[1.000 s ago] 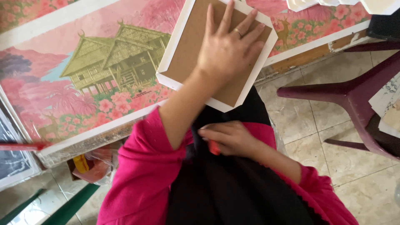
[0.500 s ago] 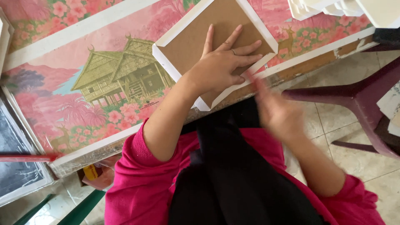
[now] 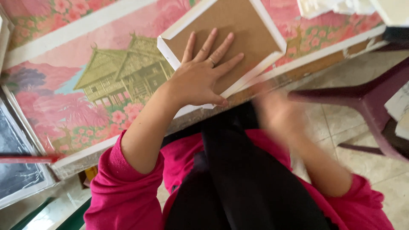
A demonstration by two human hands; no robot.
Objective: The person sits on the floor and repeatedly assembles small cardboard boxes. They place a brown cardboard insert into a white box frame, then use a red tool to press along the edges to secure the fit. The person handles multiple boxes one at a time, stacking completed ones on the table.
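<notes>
since half a second ago the right hand (image 3: 279,117) has swung up from the lap toward the table edge and now shows only as a blur, so whether it is open, clenched or holding anything cannot be told. one left hand (image 3: 200,76) lies flat, palm down, all five fingers spread, on the brown back of one picture frame (image 3: 230,25); it presses and does not grasp, and one ring shows on a finger. that frame, with its white border, sits tilted near the front edge of the table (image 3: 298,64), one corner just over the edge, and it looks to have slid a little further onto the tabletop than before. under it lies one large pink painting (image 3: 85,85) showing two green-roofed houses among flowers. both sleeves are magenta, with one black cloth (image 3: 238,179) hanging between them. one dark red plastic chair (image 3: 366,98) stands on the tiled floor at the right, and one stack of white pieces (image 3: 341,6) lies at the top right corner.
</notes>
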